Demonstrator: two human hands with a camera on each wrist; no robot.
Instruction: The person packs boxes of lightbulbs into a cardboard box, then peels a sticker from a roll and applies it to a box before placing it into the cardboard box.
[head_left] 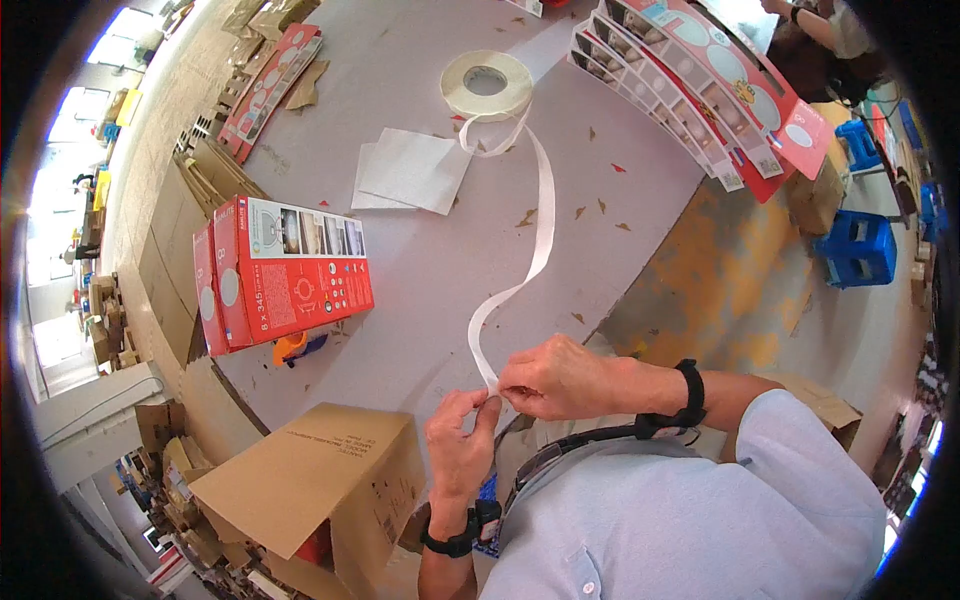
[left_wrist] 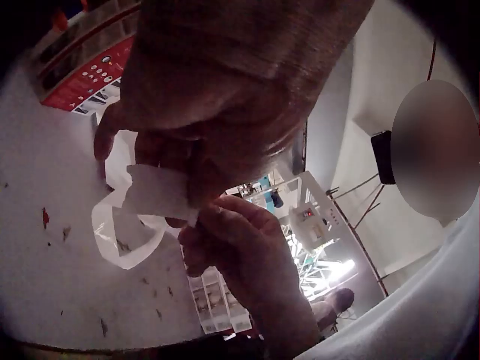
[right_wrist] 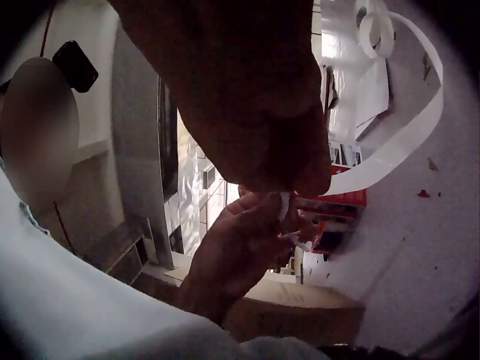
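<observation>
A white tape strip (head_left: 545,215) runs in a curve from the tape roll (head_left: 487,86) on the table down to both hands. The left hand (head_left: 460,445) pinches its end between thumb and fingers. Right beside it, the right hand (head_left: 560,380) pinches the strip too, with fingertips close to the left thumb. In the left wrist view a short piece of the tape (left_wrist: 156,191) shows at the fingers of the left hand (left_wrist: 217,97). The right wrist view has the strip (right_wrist: 397,150) leaving the fingers of the right hand (right_wrist: 255,112).
Two white sheets (head_left: 415,172) lie left of the roll. Red boxes (head_left: 290,275) stand on the table's left side, with an orange tool (head_left: 292,347) beside them. An open carton (head_left: 310,480) is at the lower left, and printed red cardboard (head_left: 700,90) lies at the upper right.
</observation>
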